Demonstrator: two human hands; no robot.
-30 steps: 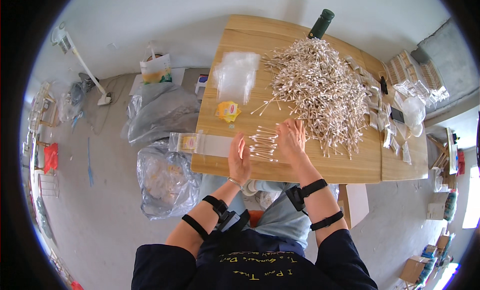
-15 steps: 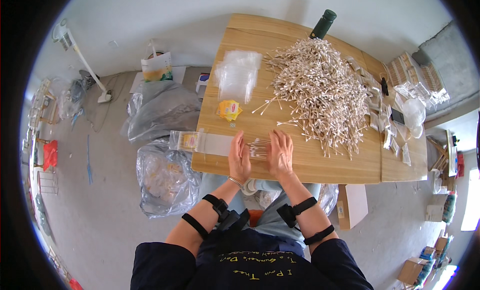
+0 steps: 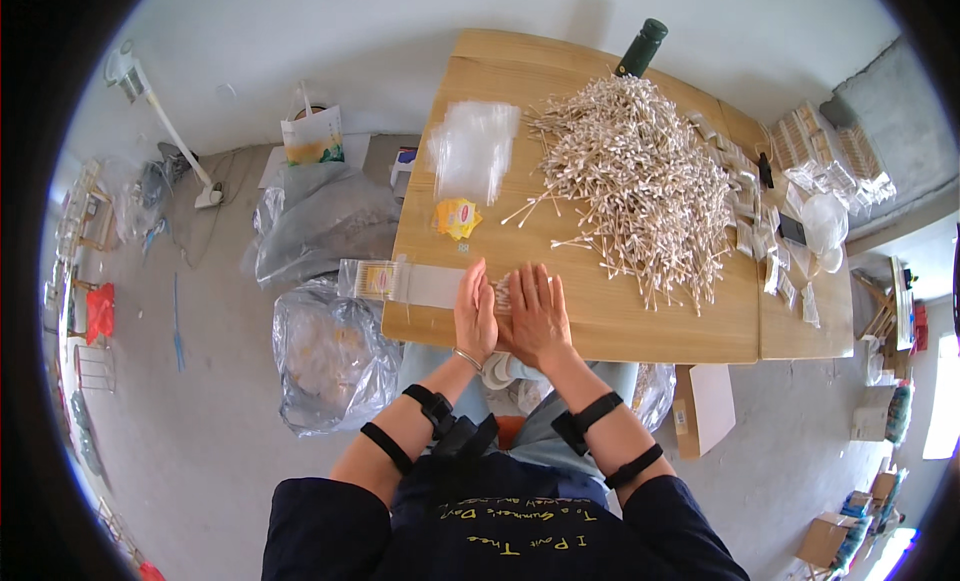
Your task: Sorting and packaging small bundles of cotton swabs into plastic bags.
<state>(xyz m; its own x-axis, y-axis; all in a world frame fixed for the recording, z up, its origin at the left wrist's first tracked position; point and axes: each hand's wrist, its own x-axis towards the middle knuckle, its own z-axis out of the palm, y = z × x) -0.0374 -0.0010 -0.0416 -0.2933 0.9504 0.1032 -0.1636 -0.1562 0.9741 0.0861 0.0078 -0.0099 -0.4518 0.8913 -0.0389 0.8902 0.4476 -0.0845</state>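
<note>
A small bunch of cotton swabs [image 3: 502,293] lies at the near edge of the wooden table, mostly hidden between and under my hands. My left hand [image 3: 476,309] stands on its edge along the left end of the bunch, fingers stretched out. Over the right part of the swabs my right hand [image 3: 538,313] lies flat with its fingers extended. To the left are a pale flat strip [image 3: 436,286] and a clear bag of swabs with a yellow card [image 3: 378,280], which reaches past the table edge. A big heap of loose swabs [image 3: 640,181] spreads behind my right hand.
Clear plastic bags [image 3: 474,151] and yellow cards [image 3: 458,219] lie on the table's left side. A dark green bottle [image 3: 641,49] stands at the back. Filled packets [image 3: 773,243] line the right side. A large plastic sack [image 3: 335,366] sits on the floor at left.
My right hand has slid left and flattened over the swabs, hiding most of them. My left hand has barely moved.
</note>
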